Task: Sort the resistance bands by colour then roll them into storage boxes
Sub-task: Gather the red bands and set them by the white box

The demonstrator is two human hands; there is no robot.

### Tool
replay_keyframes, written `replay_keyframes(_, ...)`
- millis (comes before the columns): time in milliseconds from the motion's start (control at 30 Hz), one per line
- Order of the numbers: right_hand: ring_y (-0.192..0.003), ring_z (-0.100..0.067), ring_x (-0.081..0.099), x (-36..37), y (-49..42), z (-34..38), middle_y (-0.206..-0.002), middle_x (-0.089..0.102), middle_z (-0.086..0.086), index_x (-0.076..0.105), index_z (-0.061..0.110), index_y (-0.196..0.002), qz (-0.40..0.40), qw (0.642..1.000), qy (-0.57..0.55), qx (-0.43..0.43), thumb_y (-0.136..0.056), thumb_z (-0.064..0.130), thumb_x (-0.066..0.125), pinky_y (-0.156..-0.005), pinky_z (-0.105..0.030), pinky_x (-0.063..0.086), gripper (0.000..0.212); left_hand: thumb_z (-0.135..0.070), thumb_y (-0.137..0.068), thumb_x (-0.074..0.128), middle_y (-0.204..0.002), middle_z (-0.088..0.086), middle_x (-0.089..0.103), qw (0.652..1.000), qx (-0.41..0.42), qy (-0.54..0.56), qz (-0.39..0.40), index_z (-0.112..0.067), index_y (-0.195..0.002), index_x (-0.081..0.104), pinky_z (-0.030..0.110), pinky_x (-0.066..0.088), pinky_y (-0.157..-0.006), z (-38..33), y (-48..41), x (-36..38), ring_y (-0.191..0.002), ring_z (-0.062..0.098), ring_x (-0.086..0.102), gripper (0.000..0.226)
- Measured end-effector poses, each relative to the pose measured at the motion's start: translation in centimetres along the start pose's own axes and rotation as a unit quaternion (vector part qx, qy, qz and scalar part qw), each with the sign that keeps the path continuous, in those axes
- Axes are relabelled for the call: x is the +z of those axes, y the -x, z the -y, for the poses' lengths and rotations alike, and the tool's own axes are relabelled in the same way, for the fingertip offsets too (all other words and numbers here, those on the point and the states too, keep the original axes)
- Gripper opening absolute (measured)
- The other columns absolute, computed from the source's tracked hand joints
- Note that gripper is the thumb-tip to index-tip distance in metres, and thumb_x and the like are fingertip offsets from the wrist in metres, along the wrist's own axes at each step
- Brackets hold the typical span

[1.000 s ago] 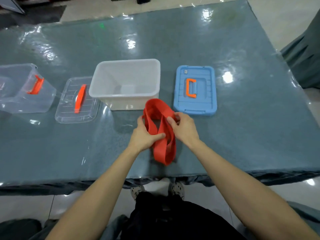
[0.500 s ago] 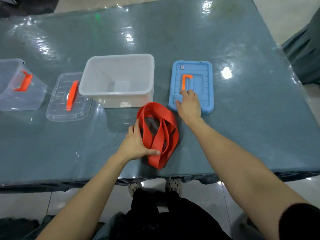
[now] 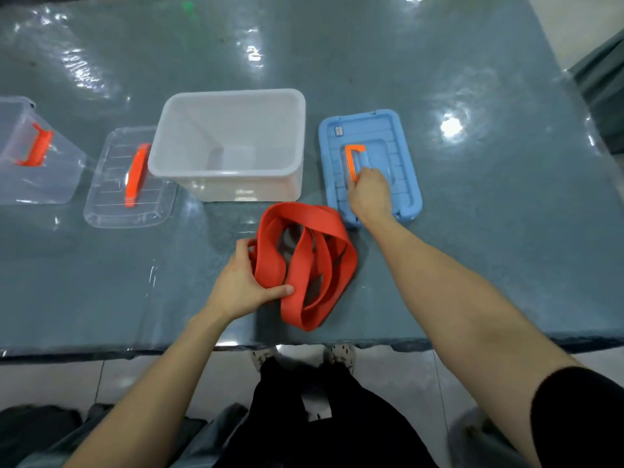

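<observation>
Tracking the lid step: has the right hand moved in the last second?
Yes. The right hand has left the red band and gone forward onto the blue lid, where it now grips the orange handle.

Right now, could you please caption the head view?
Left hand holds red bands; right hand grips handle on blue lid beside white box.

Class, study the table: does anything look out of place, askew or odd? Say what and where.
The red band lies in a loose, twisted tangle at the near edge, not rolled, gripped by the left hand. The white box is empty, yet the right hand holds the handle of the blue lid.
</observation>
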State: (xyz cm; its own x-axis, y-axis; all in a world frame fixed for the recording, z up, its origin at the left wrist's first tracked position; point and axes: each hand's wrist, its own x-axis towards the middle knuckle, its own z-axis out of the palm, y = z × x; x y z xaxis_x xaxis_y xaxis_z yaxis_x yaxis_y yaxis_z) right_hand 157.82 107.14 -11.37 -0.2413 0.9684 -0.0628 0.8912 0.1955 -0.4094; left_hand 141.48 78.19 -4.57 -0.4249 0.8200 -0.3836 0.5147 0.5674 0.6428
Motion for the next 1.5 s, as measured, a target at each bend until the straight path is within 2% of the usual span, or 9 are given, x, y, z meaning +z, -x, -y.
replay_keyframes(233,-0.064,-0.033,0.066,0.2,-1.5,0.3,-0.072,0.069,-0.019,0.060,0.005,-0.068,0.029,0.983,-0.158,0.088,-0.097,0.029,0.068,-0.059,-0.038,0.051,0.038,-0.083,-0.048,0.093,-0.137,-0.009,0.059,1.000,0.005,-0.001,0.030,-0.039,-0.150,0.030,0.046,0.057,-0.105,0.2,0.5,0.0,-0.119,0.015,0.066,0.128)
replay_keyframes(333,-0.053,-0.028,0.074,1.5,-1.8,1.4,-0.065,0.072,-0.016,0.071,0.003,-0.076,0.049,0.958,-0.247,0.135,-0.094,0.030,0.068,-0.055,-0.047,0.065,0.032,-0.084,-0.049,0.092,-0.140,-0.003,0.059,1.000,-0.002,0.006,0.025,-0.039,-0.152,0.031,0.047,0.054,-0.109,0.4,0.7,0.0,-0.126,0.020,0.062,0.127)
replay_keyframes(467,-0.061,-0.032,0.072,3.8,-3.2,1.2,-0.074,0.072,-0.010,0.068,0.006,-0.096,0.052,0.968,-0.213,0.122,-0.090,0.036,0.064,-0.062,-0.044,0.065,0.031,-0.082,-0.052,0.092,-0.149,0.001,0.054,0.999,-0.001,0.006,0.042,-0.038,-0.155,0.028,0.048,0.050,-0.114,0.4,0.6,-0.2,-0.136,0.023,0.056,0.129)
replay_keyframes(633,-0.078,-0.032,0.060,-0.8,-1.3,1.8,-0.086,0.068,-0.015,0.068,0.000,-0.099,0.066,0.992,-0.105,0.029,-0.103,0.028,0.064,-0.068,-0.036,0.041,0.029,-0.085,-0.052,0.090,-0.155,0.002,0.053,0.999,-0.006,0.006,0.047,-0.039,-0.155,0.027,0.052,0.048,-0.116,0.7,0.5,-0.3,-0.141,0.025,0.054,0.129)
replay_keyframes(800,-0.075,-0.033,0.072,-0.9,-1.5,2.2,-0.081,0.072,-0.014,0.070,0.002,-0.088,0.073,0.990,-0.123,0.024,-0.104,0.027,0.064,-0.071,-0.047,0.060,0.029,-0.089,-0.050,0.088,-0.155,0.001,0.054,0.999,-0.011,0.003,0.043,-0.039,-0.154,0.027,0.052,0.049,-0.116,0.9,0.1,-0.1,-0.141,0.024,0.055,0.130)
replay_keyframes(967,-0.084,-0.034,0.067,-1.1,-1.3,1.6,-0.091,0.072,-0.016,0.068,0.001,-0.094,0.088,0.991,-0.098,-0.007,-0.103,0.017,0.060,-0.073,-0.044,0.055,0.021,-0.093,-0.049,0.085,-0.149,0.000,0.058,0.999,-0.012,-0.009,0.033,-0.040,-0.150,0.028,0.051,0.053,-0.111,0.7,-0.1,0.1,-0.135,0.021,0.060,0.128)
replay_keyframes(1133,-0.096,-0.027,0.064,-2.3,0.1,1.4,-0.102,0.070,-0.008,0.067,0.004,-0.117,0.096,0.989,-0.107,-0.034,-0.106,0.025,0.062,-0.081,-0.038,0.049,0.024,-0.095,-0.058,0.078,-0.155,0.002,0.051,1.000,-0.012,-0.018,0.020,-0.039,-0.152,0.026,0.053,0.052,-0.112,0.2,0.2,0.3,-0.139,0.023,0.056,0.121)
replay_keyframes(1267,-0.106,-0.033,0.069,-4.4,5.3,1.5,-0.121,0.070,-0.012,0.068,0.009,-0.125,0.061,0.986,-0.111,-0.106,-0.106,0.033,0.056,-0.094,-0.049,0.055,0.033,-0.095,-0.079,0.058,-0.158,-0.003,0.040,0.999,-0.007,-0.034,-0.002,-0.036,-0.156,0.033,0.051,0.045,-0.117,-0.1,0.9,0.0,-0.145,0.018,0.046,0.100)
replay_keyframes(1500,-0.109,-0.033,0.064,-6.7,13.9,3.1,-0.111,0.069,-0.007,0.071,0.014,-0.110,0.023,0.946,0.070,-0.316,-0.097,0.033,0.062,-0.099,-0.050,0.048,0.025,-0.068,-0.100,0.049,-0.123,-0.009,0.066,0.991,0.065,-0.107,-0.055,-0.028,-0.126,0.066,0.042,0.055,-0.100,0.9,1.7,-4.1,-0.118,0.015,0.066,0.051)
